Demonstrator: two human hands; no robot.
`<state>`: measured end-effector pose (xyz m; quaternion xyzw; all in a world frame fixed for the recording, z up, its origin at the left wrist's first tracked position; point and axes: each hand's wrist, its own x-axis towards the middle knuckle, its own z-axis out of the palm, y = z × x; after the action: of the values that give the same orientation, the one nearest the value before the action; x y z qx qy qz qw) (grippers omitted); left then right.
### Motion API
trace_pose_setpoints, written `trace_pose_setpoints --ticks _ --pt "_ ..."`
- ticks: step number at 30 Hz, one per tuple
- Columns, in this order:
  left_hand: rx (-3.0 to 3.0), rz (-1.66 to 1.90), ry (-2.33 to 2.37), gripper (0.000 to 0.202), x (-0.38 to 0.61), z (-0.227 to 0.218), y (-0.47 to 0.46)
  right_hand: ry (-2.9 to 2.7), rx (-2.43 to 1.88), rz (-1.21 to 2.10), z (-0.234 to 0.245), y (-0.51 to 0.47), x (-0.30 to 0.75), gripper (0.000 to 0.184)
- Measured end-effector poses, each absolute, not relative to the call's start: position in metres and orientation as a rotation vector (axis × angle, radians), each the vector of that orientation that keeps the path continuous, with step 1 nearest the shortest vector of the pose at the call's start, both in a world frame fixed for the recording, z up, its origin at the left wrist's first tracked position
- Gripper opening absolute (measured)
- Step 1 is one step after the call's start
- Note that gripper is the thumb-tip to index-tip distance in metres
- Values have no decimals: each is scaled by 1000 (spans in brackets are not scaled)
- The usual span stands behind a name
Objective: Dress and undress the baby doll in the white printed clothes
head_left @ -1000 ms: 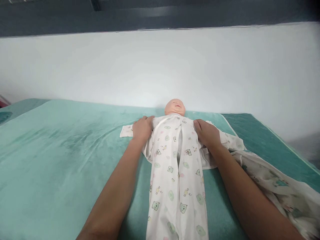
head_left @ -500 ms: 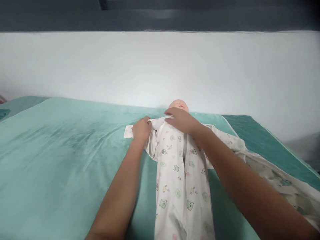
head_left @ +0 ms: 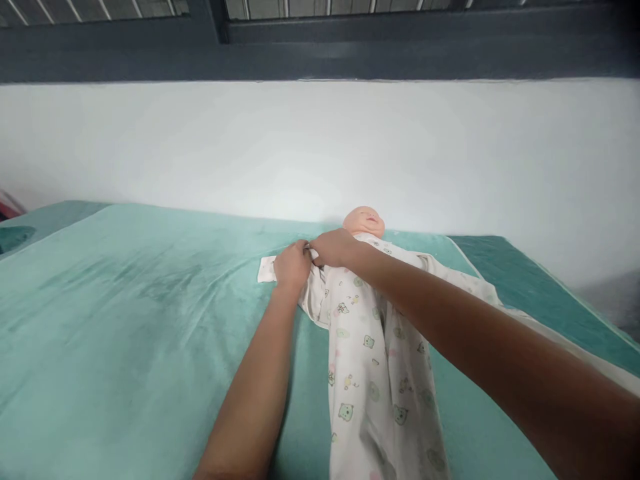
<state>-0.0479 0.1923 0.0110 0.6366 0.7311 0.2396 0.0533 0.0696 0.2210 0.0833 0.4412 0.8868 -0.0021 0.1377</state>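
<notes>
A baby doll's head (head_left: 365,221) lies face up near the far edge of a light-green sheet (head_left: 125,320); a white animal-print baby garment (head_left: 367,341) starts just below the head and runs from it toward the wearer of the camera, its long lower part split into two panels; the left hand (head_left: 294,267) is to the left of the head and slightly nearer the camera, its fingers closed on the garment's fabric by the left sleeve (head_left: 267,269), whose cuff pokes out beyond it, farther from the head; the right hand (head_left: 334,247) reaches across the garment, just left of and below the head, its fingers bent in beside the left hand's fingertips at a bit of white fabric; whether it pinches that fabric I cannot tell; the right sleeve (head_left: 465,281) stretches out to the right of the head, with a strip of white cloth (head_left: 530,323) farther that way, partly hidden by the right forearm; behind the head rises a white wall (head_left: 320,147), with a dark window frame (head_left: 325,60) high above.
</notes>
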Motion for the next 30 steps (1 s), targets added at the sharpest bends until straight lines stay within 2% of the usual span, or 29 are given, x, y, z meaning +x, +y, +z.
trace_pose_setpoints --ticks 5,9,14,20,25,30 --pt "1806 841 2159 43 -55 12 185 2594 1248 3 101 217 91 32" --pt "1711 838 2128 44 -62 8 181 2568 1331 26 115 215 116 27" --pt "1742 802 2129 44 -65 3 177 2490 1476 40 127 212 135 29" --pt "1859 821 2207 50 -63 8 168 2608 1462 73 124 210 135 30" --pt "2328 727 2102 39 -46 11 168 2671 1344 -10 108 207 113 27" --pt "2372 576 2074 25 -39 6 175 2679 1338 -121 98 209 99 27"
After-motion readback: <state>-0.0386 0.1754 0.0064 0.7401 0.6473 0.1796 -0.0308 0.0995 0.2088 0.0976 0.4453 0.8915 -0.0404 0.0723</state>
